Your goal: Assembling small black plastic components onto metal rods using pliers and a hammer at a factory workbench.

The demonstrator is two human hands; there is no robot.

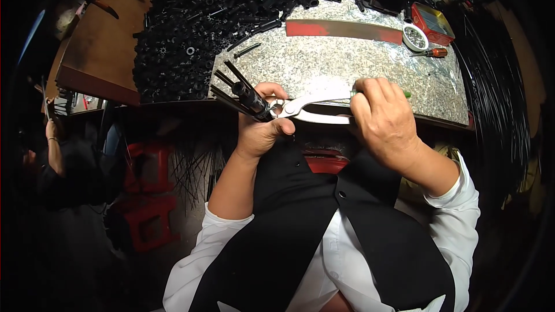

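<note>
My left hand [263, 130] is closed around a black tubular part [250, 98], from which several thin black rods [234, 72] stick out toward the upper left. Its thumb and index finger lie on either side of the jaws of silver pliers [291, 108]. Those jaws meet the near end of the tubular part; the exact contact point is too small to make out. Wrapped over the far ends of the plier handles is my right hand [384, 115], with the handles spread apart. A small green tip [407, 95] shows beyond its fingers.
A large heap of black parts [191, 40] covers the table's far left. Behind my hands lies a red-faced bar [344, 30]. At right are a white bowl [415, 37] of small metal pieces, a red box [432, 23], a screwdriver [436, 52] and long black rods [491, 92]. Another person's hand [53, 130] appears far left.
</note>
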